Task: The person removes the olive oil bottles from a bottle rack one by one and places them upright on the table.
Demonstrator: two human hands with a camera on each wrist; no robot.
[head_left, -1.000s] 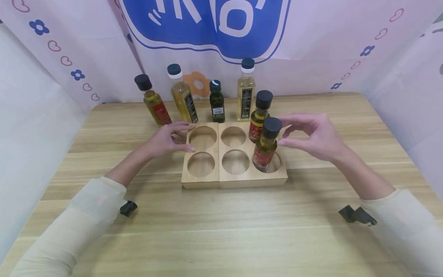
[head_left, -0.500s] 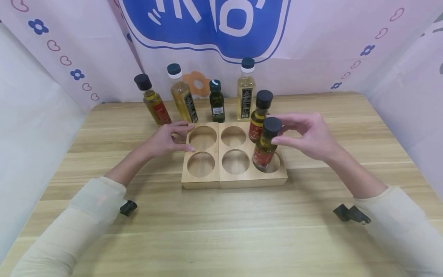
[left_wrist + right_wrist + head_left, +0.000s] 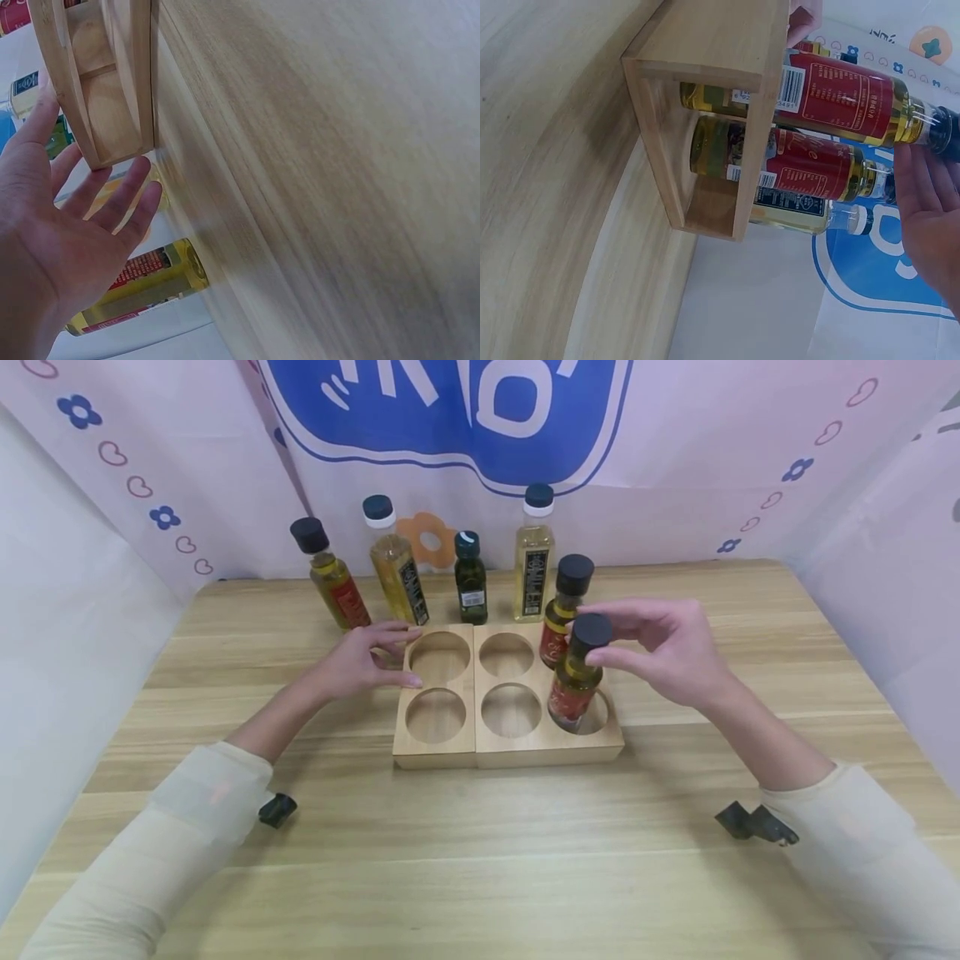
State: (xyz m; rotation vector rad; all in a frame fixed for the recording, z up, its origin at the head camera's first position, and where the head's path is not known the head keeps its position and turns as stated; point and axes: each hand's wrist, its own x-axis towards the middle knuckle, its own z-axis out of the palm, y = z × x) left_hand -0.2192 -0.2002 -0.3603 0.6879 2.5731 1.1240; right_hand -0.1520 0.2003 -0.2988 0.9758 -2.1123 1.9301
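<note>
My left hand (image 3: pixel 365 662) rests at the left side of a light wooden rack (image 3: pixel 450 750) with round holes, thumb and fingertips spread against its edge. Loosely extended fingers touch its end in the left wrist view. My right hand (image 3: pixel 678 652) pinches the black-capped neck of a red-labelled olive oil bottle (image 3: pixel 572 697) between thumb and fingers. This bottle stands in the front right hole. Right behind it, a matching bottle (image 3: pixel 553 635) stands in the back right hole. The rack's open side shows both bottle bases in the right wrist view.
Behind the rack stand a red-labelled oil bottle (image 3: pixel 341 589), a clear bottle of pale oil (image 3: pixel 397 572), a small dark green bottle (image 3: pixel 471 585) and another pale oil bottle (image 3: pixel 533 572). A printed cloth (image 3: pixel 675 485) hangs at the table's back edge.
My right hand has moved left, and its thumb and fingers have come onto the front bottle's cap and neck. The left hand has stayed at the rack.
</note>
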